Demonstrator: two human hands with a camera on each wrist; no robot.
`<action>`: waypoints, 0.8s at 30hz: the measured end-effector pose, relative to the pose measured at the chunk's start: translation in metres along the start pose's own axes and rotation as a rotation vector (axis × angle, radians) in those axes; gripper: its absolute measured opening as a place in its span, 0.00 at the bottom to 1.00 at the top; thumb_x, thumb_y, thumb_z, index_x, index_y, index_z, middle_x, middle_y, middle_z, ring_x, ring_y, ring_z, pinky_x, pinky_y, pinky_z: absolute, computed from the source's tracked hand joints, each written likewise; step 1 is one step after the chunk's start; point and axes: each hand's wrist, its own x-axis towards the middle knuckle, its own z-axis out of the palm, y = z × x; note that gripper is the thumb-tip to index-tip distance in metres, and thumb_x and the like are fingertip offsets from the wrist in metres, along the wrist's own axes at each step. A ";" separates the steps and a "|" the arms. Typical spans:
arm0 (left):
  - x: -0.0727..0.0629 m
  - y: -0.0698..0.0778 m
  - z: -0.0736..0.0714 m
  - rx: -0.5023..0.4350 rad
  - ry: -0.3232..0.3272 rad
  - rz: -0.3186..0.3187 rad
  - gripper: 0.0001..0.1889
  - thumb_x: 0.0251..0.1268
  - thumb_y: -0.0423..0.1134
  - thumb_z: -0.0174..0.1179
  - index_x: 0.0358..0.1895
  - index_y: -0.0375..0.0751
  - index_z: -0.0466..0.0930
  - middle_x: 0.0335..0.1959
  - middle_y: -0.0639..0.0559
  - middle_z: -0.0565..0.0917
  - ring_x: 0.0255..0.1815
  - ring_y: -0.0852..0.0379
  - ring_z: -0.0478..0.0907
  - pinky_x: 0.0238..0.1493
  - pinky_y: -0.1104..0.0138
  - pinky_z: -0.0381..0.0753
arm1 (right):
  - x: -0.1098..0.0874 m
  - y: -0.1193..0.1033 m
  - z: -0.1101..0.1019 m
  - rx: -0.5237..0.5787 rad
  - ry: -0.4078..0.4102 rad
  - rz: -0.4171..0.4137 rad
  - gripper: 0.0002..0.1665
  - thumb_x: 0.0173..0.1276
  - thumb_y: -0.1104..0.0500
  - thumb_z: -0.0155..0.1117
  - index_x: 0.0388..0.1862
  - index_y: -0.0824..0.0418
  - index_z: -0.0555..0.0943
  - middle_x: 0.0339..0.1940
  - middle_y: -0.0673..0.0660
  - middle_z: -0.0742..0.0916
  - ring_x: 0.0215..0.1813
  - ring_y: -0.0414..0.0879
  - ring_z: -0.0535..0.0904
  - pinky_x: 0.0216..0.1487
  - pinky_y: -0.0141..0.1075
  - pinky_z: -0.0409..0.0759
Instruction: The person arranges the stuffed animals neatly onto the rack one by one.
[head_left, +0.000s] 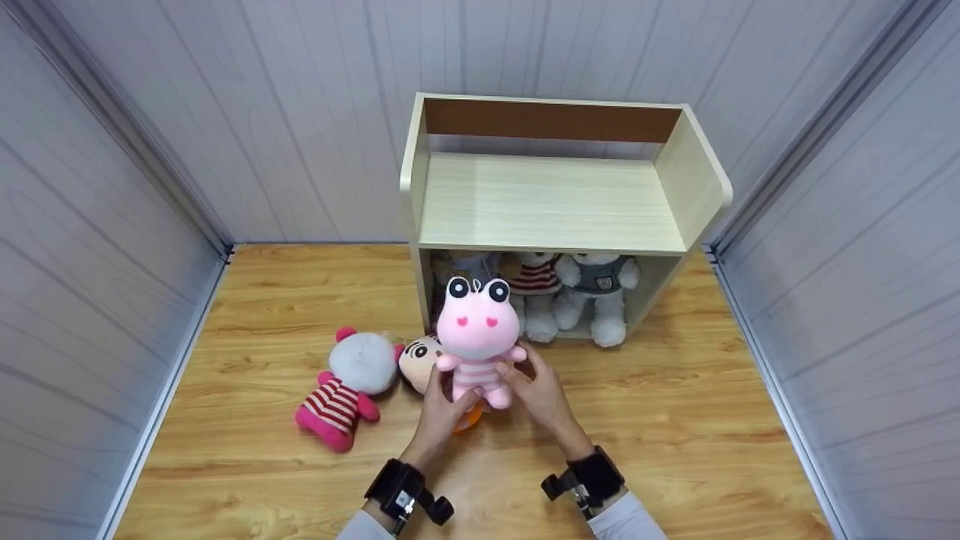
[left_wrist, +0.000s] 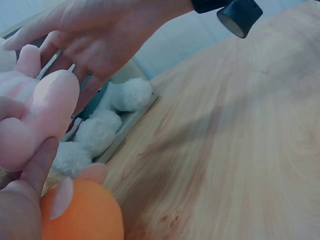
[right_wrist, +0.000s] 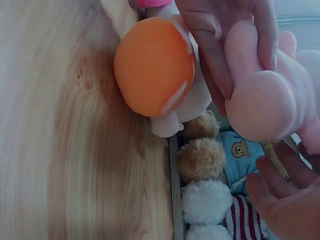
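Note:
A pink frog plush toy (head_left: 478, 330) with a striped body is held upright in front of the shelf. My left hand (head_left: 442, 409) grips its lower body, a leg pinched between thumb and fingers in the right wrist view. My right hand (head_left: 541, 390) is at the toy's other side, its fingers extended beside the arm; whether it touches the toy is hard to tell. Beneath and behind the frog lies a doll (head_left: 418, 363) with a drawn face and orange clothing (right_wrist: 152, 67), partly hidden. Left of it lies a plush (head_left: 335, 405) in a red-striped outfit.
A pale wooden shelf unit (head_left: 551, 202) stands against the back wall. Its lower compartment holds several plush bears, among them a white one in grey clothing (head_left: 600, 289) and one in red stripes (head_left: 535, 277). Panel walls (head_left: 862, 247) enclose the wooden floor (head_left: 690, 450).

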 end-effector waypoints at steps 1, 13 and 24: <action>0.000 0.000 0.001 -0.010 -0.005 -0.006 0.38 0.61 0.28 0.67 0.74 0.32 0.58 0.64 0.33 0.72 0.54 0.46 0.80 0.49 0.51 0.88 | 0.000 0.000 0.000 0.007 -0.002 0.007 0.33 0.73 0.63 0.67 0.73 0.72 0.70 0.66 0.73 0.80 0.66 0.67 0.77 0.69 0.60 0.73; 0.002 0.001 0.020 0.079 -0.043 0.020 0.36 0.64 0.32 0.68 0.71 0.33 0.58 0.57 0.36 0.76 0.40 0.51 0.81 0.38 0.52 0.87 | 0.001 0.008 -0.003 0.046 0.059 0.082 0.31 0.71 0.58 0.71 0.68 0.70 0.74 0.59 0.67 0.85 0.60 0.57 0.82 0.62 0.44 0.80; 0.002 0.006 0.018 -0.016 -0.180 -0.008 0.36 0.70 0.34 0.65 0.74 0.32 0.56 0.69 0.31 0.67 0.61 0.45 0.78 0.49 0.62 0.85 | 0.001 0.006 -0.017 0.033 0.155 0.129 0.23 0.72 0.55 0.71 0.56 0.70 0.84 0.50 0.63 0.90 0.50 0.49 0.85 0.53 0.35 0.81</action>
